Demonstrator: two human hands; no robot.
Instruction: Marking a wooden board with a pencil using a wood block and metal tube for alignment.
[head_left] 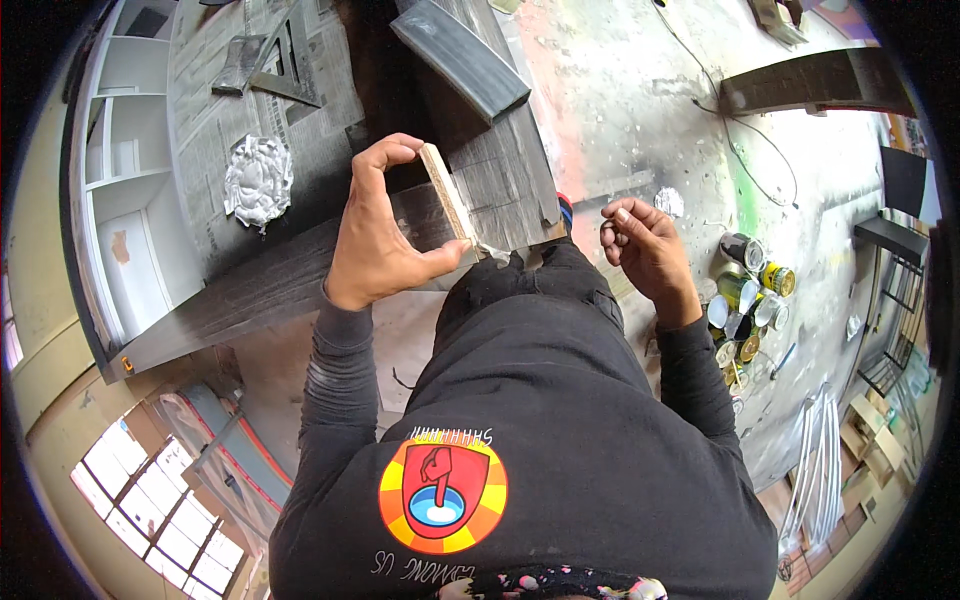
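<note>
My left hand (375, 235) grips a small flat wooden block (448, 195) between its thumb and fingertips, one at each end. The block's narrow pale edge faces up, and a whitish scrap (490, 252) shows by its end near the thumb. Beneath it lies a dark grey wood-grained board (500, 190). My right hand (648, 245) is held apart to the right, over the floor, with thumb and fingers pinched together. Whatever it may hold is hidden by the fingers.
Newspaper (200, 50) covers part of the dark work surface at left, bearing a crumpled white wad (258, 182) and a dark triangular frame (288, 80). A grey plank (460, 58) lies beyond my left hand. Several paint cans (740, 290) and a cable (735, 140) are on the floor at right.
</note>
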